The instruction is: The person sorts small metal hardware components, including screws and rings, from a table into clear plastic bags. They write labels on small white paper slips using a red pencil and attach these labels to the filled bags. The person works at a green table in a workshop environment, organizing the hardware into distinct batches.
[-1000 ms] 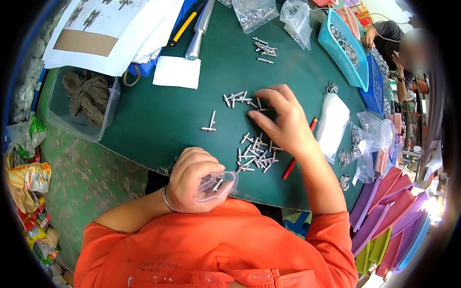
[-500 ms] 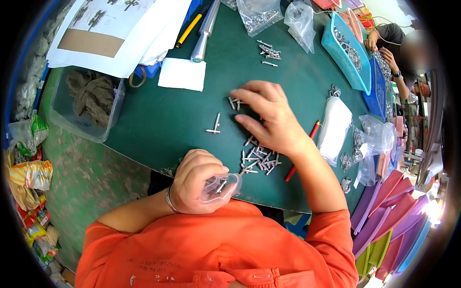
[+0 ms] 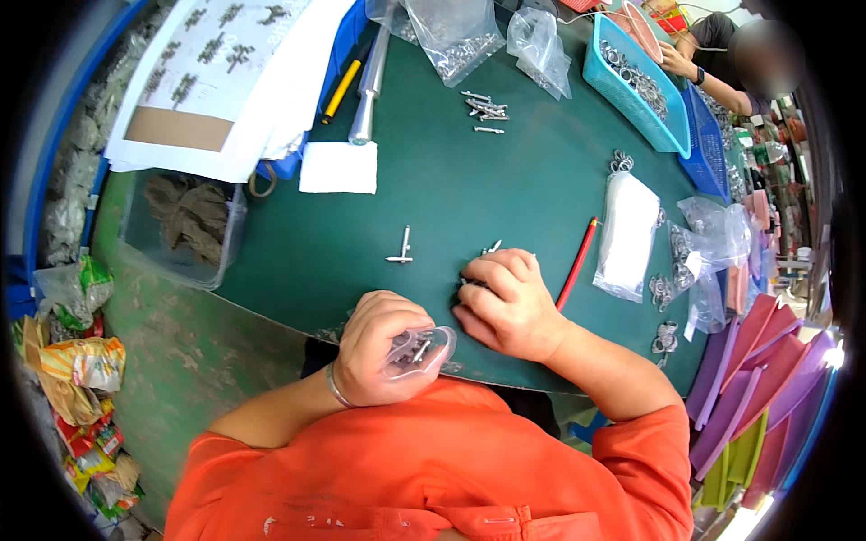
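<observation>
Left hand (image 3: 377, 350) grips clear cup (image 3: 444, 346) with pins (image 3: 421, 349) inside, lower center frame; right hand (image 3: 507, 305), center, curls low over tabletop (image 3: 532, 194), can't tell if gripping any.

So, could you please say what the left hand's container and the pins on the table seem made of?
Container: probably smooth plastic, clear enough to show small parts inside. Pins: likely shiny metal, judging by silvery highlights; which metal is unclear.
</observation>
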`<move>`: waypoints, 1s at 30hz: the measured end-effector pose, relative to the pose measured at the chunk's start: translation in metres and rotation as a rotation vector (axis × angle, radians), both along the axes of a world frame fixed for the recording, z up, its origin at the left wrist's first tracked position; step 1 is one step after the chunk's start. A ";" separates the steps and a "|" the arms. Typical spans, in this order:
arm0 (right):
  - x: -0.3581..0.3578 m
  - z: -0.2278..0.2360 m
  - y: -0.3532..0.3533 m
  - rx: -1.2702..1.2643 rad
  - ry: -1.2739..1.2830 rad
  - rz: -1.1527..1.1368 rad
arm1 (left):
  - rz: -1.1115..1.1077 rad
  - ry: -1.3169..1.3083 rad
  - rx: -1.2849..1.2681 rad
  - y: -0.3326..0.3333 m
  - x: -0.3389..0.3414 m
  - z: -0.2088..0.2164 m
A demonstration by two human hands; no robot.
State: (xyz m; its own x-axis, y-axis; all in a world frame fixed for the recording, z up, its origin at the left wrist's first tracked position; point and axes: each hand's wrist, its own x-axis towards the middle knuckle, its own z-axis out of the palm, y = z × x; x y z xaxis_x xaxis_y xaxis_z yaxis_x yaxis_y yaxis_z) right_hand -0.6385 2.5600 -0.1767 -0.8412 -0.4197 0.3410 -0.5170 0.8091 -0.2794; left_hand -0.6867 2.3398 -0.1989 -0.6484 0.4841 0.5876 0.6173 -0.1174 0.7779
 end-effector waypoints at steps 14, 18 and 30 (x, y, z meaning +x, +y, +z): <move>-0.035 -0.009 0.016 -0.115 0.157 -0.096 | 0.000 -0.048 0.158 0.068 -0.047 0.057; -0.048 -0.004 0.033 -0.617 -0.015 -0.470 | 0.162 -0.063 -0.026 0.093 -0.062 0.039; -0.103 0.090 0.025 -2.183 -0.218 -0.269 | 0.292 -0.026 -0.217 0.120 -0.058 0.040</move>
State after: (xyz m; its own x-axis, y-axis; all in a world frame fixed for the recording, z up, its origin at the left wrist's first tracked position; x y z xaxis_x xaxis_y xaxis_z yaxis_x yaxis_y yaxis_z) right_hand -0.7419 2.5847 -0.0871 -0.8760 0.4720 -0.0990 -0.3233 -0.7271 -0.6056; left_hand -0.7452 2.4597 -0.1588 -0.7910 0.3880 0.4730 0.5803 0.2310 0.7809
